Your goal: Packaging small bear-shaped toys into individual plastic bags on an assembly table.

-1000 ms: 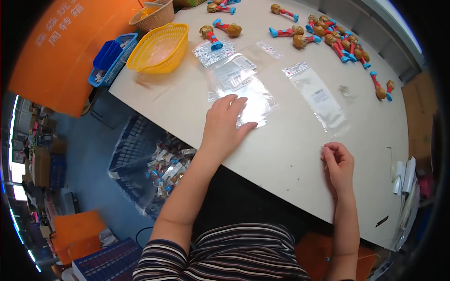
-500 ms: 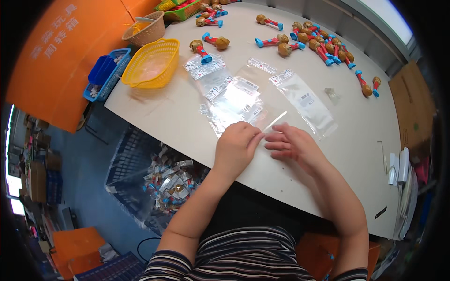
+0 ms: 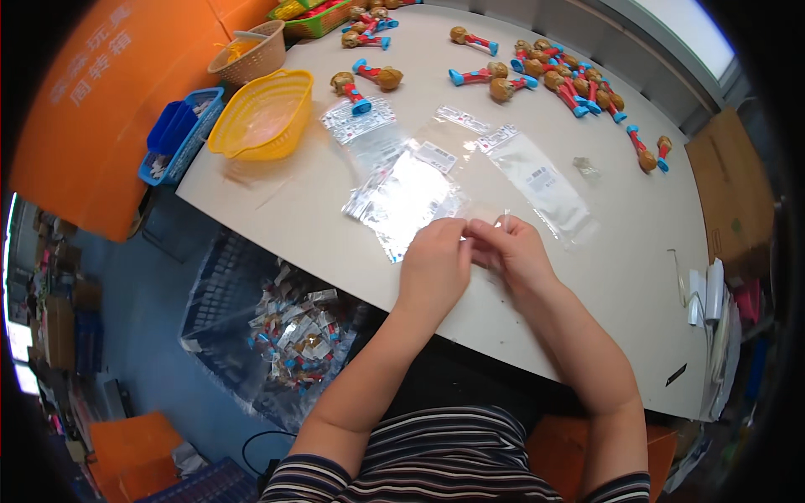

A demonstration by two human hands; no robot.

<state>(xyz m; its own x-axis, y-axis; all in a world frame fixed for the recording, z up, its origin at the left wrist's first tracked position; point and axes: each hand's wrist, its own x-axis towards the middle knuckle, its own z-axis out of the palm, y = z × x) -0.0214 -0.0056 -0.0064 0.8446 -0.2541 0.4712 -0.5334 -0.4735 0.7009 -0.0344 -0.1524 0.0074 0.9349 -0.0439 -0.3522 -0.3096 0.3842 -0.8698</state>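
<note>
My left hand point(image 3: 436, 261) and my right hand point(image 3: 518, 258) meet over the near part of the table. Both are closed, their fingertips together on the edge of a clear plastic bag point(image 3: 485, 210), which is hard to see against the tabletop. A small pale strip pokes up by the right fingers. Just beyond the left hand lies a loose pile of clear bags point(image 3: 407, 197) with printed headers. One more flat bag point(image 3: 541, 183) with a white label lies past the right hand.
Red-and-blue toys with brown round heads point(image 3: 579, 80) cluster at the far right; others lie scattered. A yellow basket point(image 3: 289, 126), a blue basket point(image 3: 199, 138) and a tan basket point(image 3: 268, 59) stand left. Below, a lined blue crate point(image 3: 201, 318) holds packed pieces. A cardboard box point(image 3: 734, 193) stands right.
My right hand has closed and come left against the left fingers; before, its fingers were spread apart from them. The pale strip that stretched between the hands is now mostly hidden.
</note>
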